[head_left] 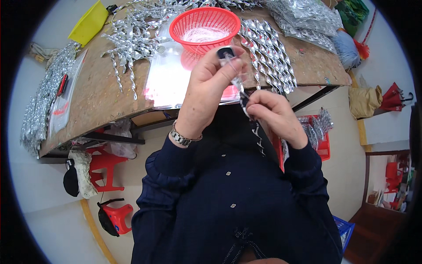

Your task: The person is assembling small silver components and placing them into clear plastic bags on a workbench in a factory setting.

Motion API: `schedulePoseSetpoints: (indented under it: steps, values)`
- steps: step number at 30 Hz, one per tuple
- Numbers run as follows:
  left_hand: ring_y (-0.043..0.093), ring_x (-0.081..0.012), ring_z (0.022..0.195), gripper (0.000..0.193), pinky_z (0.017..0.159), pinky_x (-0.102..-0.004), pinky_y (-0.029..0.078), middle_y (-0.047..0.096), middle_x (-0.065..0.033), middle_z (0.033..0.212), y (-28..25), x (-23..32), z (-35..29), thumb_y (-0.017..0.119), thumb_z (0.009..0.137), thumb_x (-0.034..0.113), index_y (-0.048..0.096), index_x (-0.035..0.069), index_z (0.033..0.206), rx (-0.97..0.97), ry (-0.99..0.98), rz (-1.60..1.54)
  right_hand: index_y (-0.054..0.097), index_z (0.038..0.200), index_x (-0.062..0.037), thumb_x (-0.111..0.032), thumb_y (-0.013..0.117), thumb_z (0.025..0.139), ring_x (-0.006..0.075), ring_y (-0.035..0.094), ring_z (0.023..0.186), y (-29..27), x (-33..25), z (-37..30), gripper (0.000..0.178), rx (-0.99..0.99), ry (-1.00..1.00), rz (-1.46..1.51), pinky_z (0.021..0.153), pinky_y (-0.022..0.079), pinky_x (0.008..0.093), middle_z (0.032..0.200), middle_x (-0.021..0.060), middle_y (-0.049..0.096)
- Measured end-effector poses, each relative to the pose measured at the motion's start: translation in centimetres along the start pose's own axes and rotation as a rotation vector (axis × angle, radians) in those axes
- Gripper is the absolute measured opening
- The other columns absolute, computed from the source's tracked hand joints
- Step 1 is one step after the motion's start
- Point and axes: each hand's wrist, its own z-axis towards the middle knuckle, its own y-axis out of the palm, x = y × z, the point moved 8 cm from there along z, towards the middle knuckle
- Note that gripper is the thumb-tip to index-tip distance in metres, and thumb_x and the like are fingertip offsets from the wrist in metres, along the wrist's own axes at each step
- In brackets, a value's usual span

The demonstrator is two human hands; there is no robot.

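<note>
Pinching a silver strip (pixel 238 83) between thumb and fingers, your left hand (pixel 204 86) holds its upper part at twelve o'clock, by the desk's (pixel 101 88) near edge. Your right hand (pixel 274 115) pinches it lower down, and its tail hangs free. This one seems unfinished. From your hands, neat rows (pixel 268 53) of twisted strips at one o'clock look done; a looser pile (pixel 132 42) at ten o'clock looks unsorted. The red basket (pixel 178 33) at eleven o'clock holds pale thread (pixel 204 34), apparently plenty left.
</note>
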Motion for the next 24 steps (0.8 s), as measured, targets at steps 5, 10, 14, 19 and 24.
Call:
schedulePoseSetpoints:
  steps: [5,10,14,19,24]
  values:
    - [0.056,-0.0139,0.089,0.037,0.078,-0.0260,0.048,0.058,-0.0082,0.101,-3.6,-1.4,-0.2,0.062,0.084,0.008,0.053,-0.003,0.119,0.009,0.049,0.457,0.057,0.083,-0.0048,-0.011,0.056,0.089,0.0014,0.047,0.061,-5.2,-1.3,-0.6,0.009,0.231,-0.022,-0.050,0.055,0.035,0.0166,0.068,-0.0050,0.053]
    - [0.055,-0.0144,0.086,0.034,0.065,-0.0253,0.056,0.050,-0.0111,0.108,-7.8,-0.3,-0.3,0.060,0.083,0.005,0.053,-0.003,0.116,0.203,0.146,0.658,0.057,0.082,-0.0061,-0.016,0.055,0.090,0.0003,0.045,0.059,-11.4,-1.8,1.2,0.013,0.346,-0.015,-0.218,0.053,0.033,0.0159,0.069,-0.0065,0.052]
    - [0.056,-0.0139,0.087,0.039,0.064,-0.0248,0.056,0.048,-0.0128,0.113,-11.0,0.0,0.5,0.060,0.085,0.008,0.049,-0.005,0.120,0.318,0.123,0.688,0.057,0.083,-0.0066,-0.019,0.056,0.090,0.0008,0.045,0.058,-15.4,-1.0,4.4,0.015,0.370,0.016,-0.400,0.051,0.033,0.0163,0.069,-0.0062,0.052]
    - [0.058,-0.0137,0.083,0.044,0.059,-0.0233,0.054,0.049,-0.0148,0.117,-11.8,-1.0,1.4,0.062,0.085,0.014,0.047,-0.006,0.122,0.338,0.036,0.601,0.060,0.079,0.0015,-0.018,0.059,0.086,0.0072,0.050,0.056,-19.1,1.1,9.2,0.021,0.388,0.049,-0.481,0.052,0.042,0.0231,0.067,0.0017,0.059]
    - [0.061,-0.0147,0.074,0.046,0.053,-0.0216,0.051,0.053,-0.0160,0.116,-11.9,-2.3,2.3,0.062,0.086,0.015,0.046,-0.007,0.122,0.306,-0.036,0.540,0.062,0.078,0.0027,-0.018,0.059,0.085,0.0097,0.056,0.056,-20.5,2.2,12.9,0.022,0.371,0.083,-0.578,0.054,0.045,0.0251,0.067,0.0042,0.062]
